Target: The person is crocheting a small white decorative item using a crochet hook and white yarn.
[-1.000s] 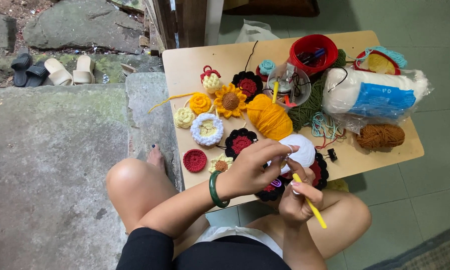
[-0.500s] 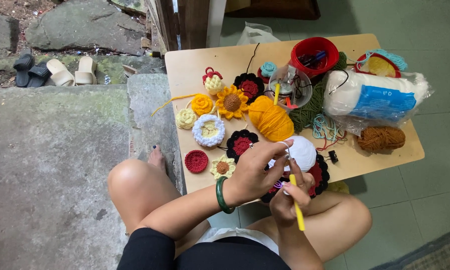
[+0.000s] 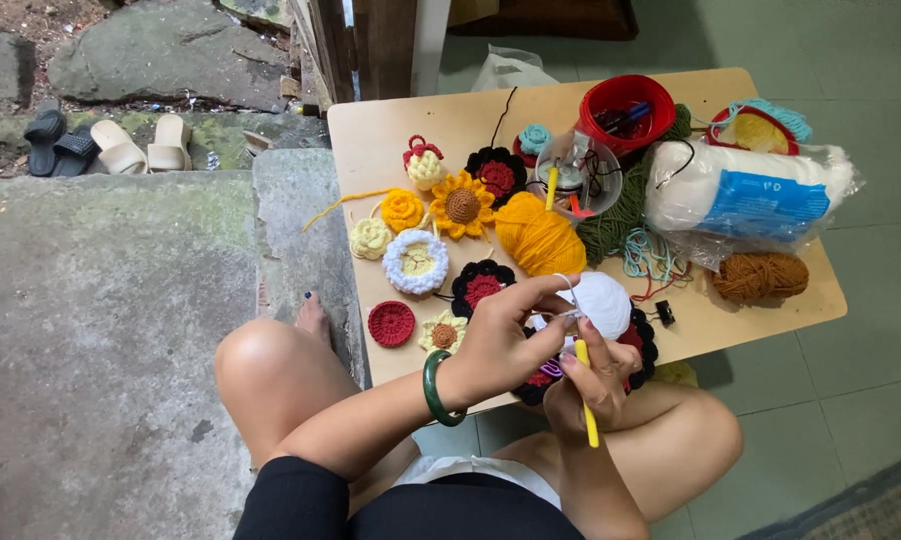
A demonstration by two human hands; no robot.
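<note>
Above table edge (image 3: 771,320): left hand (image 3: 506,340) pinches white thread; right hand (image 3: 596,375) grip closed round yellow crochet hook (image 3: 587,400).

We note crocheted flowers (image 3: 441,225) on the surface's (image 3: 371,130) left half, a yarn ball (image 3: 539,238) right of them, a bowl (image 3: 626,110) behind it, a bagged roll (image 3: 746,190) far right, sandals (image 3: 106,145) on the ground left.

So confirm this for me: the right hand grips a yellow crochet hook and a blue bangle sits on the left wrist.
One detail is wrong. The bangle on the wrist of the left hand is green, not blue, as the head view shows. The rest stands: the right hand grips a yellow crochet hook.
</note>
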